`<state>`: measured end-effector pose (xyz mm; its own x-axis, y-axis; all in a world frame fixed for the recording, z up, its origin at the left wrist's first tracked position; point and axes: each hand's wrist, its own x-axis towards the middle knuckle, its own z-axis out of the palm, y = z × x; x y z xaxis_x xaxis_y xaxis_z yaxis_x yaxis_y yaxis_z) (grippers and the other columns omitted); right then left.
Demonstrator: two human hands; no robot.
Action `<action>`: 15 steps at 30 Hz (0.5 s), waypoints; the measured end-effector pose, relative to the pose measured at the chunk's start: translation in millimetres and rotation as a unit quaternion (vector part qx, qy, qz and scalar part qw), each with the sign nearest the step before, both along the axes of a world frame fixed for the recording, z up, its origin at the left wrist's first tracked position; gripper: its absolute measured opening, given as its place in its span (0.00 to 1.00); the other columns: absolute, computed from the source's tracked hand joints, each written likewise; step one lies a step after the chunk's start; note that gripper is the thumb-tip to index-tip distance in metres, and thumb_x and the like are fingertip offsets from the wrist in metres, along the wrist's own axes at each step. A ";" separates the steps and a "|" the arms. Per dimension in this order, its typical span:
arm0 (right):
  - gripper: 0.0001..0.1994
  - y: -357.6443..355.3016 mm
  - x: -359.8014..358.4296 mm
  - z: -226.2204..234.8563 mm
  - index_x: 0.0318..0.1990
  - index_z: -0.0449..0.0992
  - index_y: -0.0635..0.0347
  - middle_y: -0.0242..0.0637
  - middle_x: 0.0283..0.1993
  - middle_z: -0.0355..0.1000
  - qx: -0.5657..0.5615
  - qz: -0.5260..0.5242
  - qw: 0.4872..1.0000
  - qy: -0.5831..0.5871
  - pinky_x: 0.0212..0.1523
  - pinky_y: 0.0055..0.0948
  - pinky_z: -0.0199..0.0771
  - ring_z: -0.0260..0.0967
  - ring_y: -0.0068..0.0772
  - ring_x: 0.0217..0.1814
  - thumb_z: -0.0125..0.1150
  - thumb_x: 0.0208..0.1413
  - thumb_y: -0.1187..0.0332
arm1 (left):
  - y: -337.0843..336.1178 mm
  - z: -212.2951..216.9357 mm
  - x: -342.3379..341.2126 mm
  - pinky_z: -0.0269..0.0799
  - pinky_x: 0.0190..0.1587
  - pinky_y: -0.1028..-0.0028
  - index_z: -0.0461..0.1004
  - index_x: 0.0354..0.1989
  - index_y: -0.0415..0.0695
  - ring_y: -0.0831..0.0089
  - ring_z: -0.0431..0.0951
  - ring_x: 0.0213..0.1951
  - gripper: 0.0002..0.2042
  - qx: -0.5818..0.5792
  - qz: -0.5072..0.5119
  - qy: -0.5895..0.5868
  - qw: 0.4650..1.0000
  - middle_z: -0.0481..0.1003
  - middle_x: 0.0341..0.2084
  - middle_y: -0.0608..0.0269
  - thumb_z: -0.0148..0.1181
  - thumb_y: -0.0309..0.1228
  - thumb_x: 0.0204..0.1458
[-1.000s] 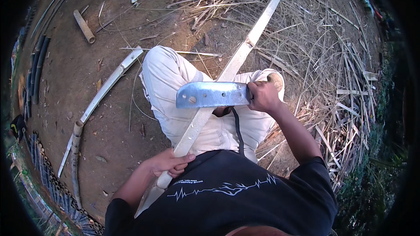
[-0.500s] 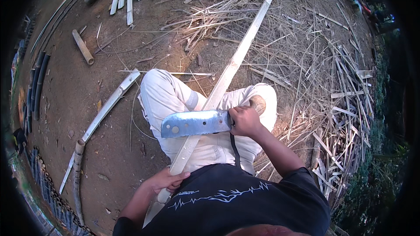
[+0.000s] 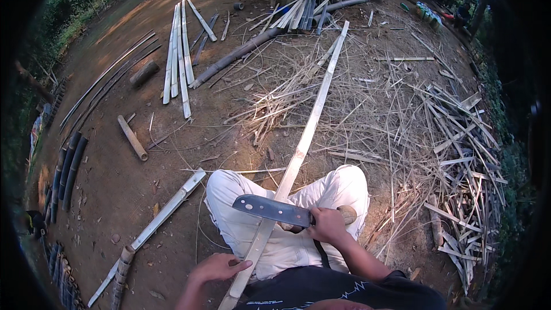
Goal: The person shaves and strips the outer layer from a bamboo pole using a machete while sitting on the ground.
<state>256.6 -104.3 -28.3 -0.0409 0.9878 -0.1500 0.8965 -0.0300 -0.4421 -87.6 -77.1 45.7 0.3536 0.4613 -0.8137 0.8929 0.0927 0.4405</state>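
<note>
Seated person working a long bamboo strip with a broad knife.

The left hand [image 3: 215, 268] closes its fingers on the near end of the bamboo strip [image 3: 301, 149], which crosses the lap and runs out over the ground; the right hand [image 3: 328, 225] grips the knife [image 3: 271, 210], blade lying across the strip. Beyond lie bamboo slats [image 3: 179, 57].

Person, seated: black short-sleeved shirt [image 3: 338, 290] with a thin pale zigzag line printed across the chest; white trousers [image 3: 287, 235], creased at the knees. Forearms bare. Left hand [image 3: 215, 267] and right hand [image 3: 328, 225] ungloved.
</note>
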 end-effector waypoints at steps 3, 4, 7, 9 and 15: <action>0.16 -9.0 8.5 6.0 0.33 0.75 0.60 0.45 0.31 0.77 -0.003 -0.042 0.999 -0.007 0.37 0.45 0.78 0.78 0.50 0.34 0.68 0.41 0.60 | 35.5 24.0 24.5 0.76 0.47 0.56 0.78 0.43 0.37 0.49 0.82 0.42 0.28 0.176 0.002 0.051 0.983 0.81 0.35 0.46 0.59 0.55 0.58; 0.16 -11.5 9.3 7.0 0.33 0.75 0.60 0.45 0.30 0.76 0.003 -0.062 0.998 -0.010 0.36 0.45 0.78 0.78 0.50 0.34 0.69 0.40 0.59 | 44.2 15.3 33.8 0.76 0.46 0.56 0.79 0.42 0.36 0.47 0.81 0.43 0.27 0.253 0.067 0.011 0.965 0.81 0.36 0.44 0.60 0.55 0.57; 0.16 -16.8 14.6 14.0 0.33 0.76 0.61 0.45 0.29 0.77 0.007 -0.129 0.992 -0.013 0.35 0.46 0.77 0.77 0.52 0.33 0.69 0.42 0.58 | 84.1 -50.5 57.9 0.76 0.47 0.57 0.78 0.41 0.35 0.49 0.82 0.43 0.30 0.279 0.083 -0.070 0.954 0.81 0.36 0.44 0.60 0.58 0.55; 0.16 -25.3 26.2 7.8 0.32 0.76 0.61 0.46 0.30 0.77 0.018 -0.174 0.985 0.009 0.35 0.47 0.76 0.77 0.53 0.33 0.69 0.43 0.58 | 105.5 -86.2 93.2 0.76 0.48 0.58 0.79 0.41 0.34 0.50 0.82 0.44 0.35 0.268 0.061 -0.030 0.961 0.81 0.37 0.42 0.58 0.64 0.53; 0.15 -53.4 40.1 -6.0 0.32 0.77 0.62 0.50 0.31 0.77 -0.017 -0.269 0.963 -0.019 0.40 0.49 0.76 0.77 0.54 0.36 0.67 0.47 0.58 | 133.1 -115.5 160.9 0.76 0.51 0.59 0.80 0.46 0.34 0.52 0.81 0.51 0.48 0.251 -0.025 0.092 0.963 0.80 0.42 0.40 0.51 0.77 0.45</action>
<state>296.7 -157.7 -34.2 0.4823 0.8586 -0.1738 0.7625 -0.5092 -0.3992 73.2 56.0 -69.8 0.2566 0.7995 -0.5431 0.9580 -0.1359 0.2526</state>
